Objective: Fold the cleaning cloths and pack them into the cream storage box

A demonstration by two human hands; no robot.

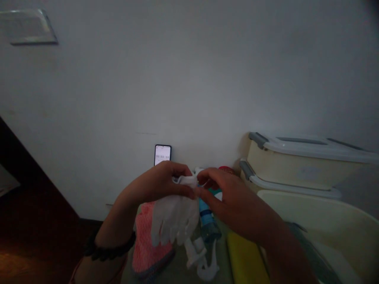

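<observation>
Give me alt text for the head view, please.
The left hand holds a white glove, possibly two, by the cuff, with the right hand at the cuff too. Below are a pink cloth and a blue bottle; beyond, a lit phone stands near a pale wall, with stacked bins at right.

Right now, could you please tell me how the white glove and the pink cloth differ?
The white glove hangs from the left hand, while the pink cloth is in neither hand. The white glove has separate fingers pointing down; the pink cloth shows none. The white glove looks plain, whereas the pink cloth is textured with a darker lower edge. Both look soft.
</observation>
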